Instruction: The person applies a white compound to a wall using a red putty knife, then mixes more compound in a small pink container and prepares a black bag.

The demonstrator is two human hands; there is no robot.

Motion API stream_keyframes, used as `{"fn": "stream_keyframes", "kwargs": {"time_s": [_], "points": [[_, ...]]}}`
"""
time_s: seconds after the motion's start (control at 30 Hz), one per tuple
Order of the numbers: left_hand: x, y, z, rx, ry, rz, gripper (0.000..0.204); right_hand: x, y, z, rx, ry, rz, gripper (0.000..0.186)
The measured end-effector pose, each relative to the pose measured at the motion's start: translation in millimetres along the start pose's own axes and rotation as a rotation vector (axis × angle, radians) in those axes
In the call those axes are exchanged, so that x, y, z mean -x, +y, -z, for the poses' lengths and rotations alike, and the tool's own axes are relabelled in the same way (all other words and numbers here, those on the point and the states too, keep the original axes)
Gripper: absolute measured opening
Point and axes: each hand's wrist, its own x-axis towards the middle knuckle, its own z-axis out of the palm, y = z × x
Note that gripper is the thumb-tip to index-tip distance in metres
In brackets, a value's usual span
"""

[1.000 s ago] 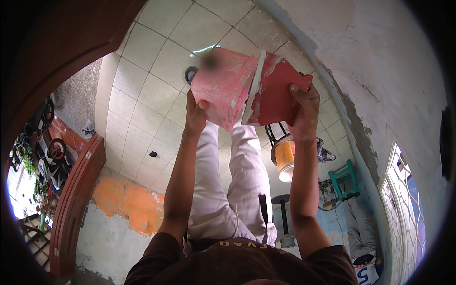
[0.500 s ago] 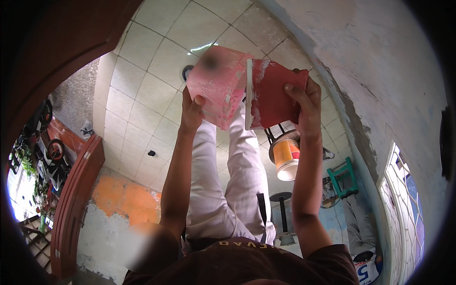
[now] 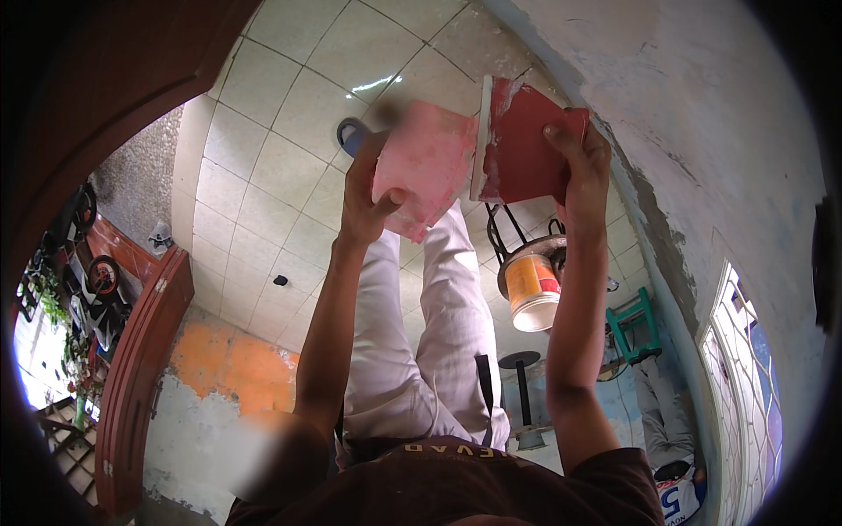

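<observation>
the right hand (image 3: 583, 162) has just shifted upward and to the right in the frame, and the red slab (image 3: 524, 145) goes with it, so the slab now sits higher, in the upper right of centre. the hand is closed on its right edge, thumb pressed on the near face, fingers mostly hidden behind.

the left hand (image 3: 373, 197) grips the left side of the pink piece (image 3: 428, 158) at the upper centre, its thumb lying across the lower part of the near face. this piece has turned and slid a little to the right: half a second ago it shows a broader face, and now a narrower, smoother one, with pale smears mostly along the lower right edge.

the white edge of the red slab faces the pink piece. their borders come close near the pink piece's upper right corner, and a slim gap opens below; i cannot tell whether they touch. as i judge it, the two pieces are being angled against each other in mid-air, and neither is set down.

more of the blue sandal (image 3: 352, 138) shows on the tiled floor (image 3: 263, 195), left of the pink piece. the orange-and-white bucket (image 3: 532, 291) stands out below the red slab, with the green stool (image 3: 633, 328) at the lower right.
</observation>
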Motion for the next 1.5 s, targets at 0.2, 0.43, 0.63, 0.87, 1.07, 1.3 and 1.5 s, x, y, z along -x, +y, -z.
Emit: {"fn": "stream_keyframes", "kwargs": {"time_s": [0.2,0.43,0.63,0.87,1.07,1.3,1.5], "points": [[2.9,-3.0,6.5,-0.069,-0.045,-0.001,0.088,-12.7,-0.7,-0.1,0.026,0.031,0.004,0.019],[7.8,-6.8,17.3,-0.106,-0.089,0.026,0.086,-20.5,2.7,-9.0,-0.023,0.069,0.022,0.018],[35.8,-25.5,22.1,-0.098,-0.1,0.122,0.091,-55.1,41.9,23.5,-0.418,0.321,0.098,0.016],[65.8,-47.6,24.9,-0.172,0.021,0.371,0.082,-172.6,200.2,114.2,-1.017,0.204,-0.291,0.019],[53.7,-59.9,18.3,-0.166,-0.013,0.369,0.082,-254.4,174.8,122.8,-1.145,0.439,-0.062,0.027],[57.1,-66.2,17.1,-0.181,-0.055,0.371,0.082,-206.7,78.5,128.7,-1.393,0.34,0.032,0.031],[57.5,-69.7,5.4,-0.136,-0.105,0.299,0.07,-108.3,57.1,139.5,-1.253,0.219,0.296,0.047]]}}
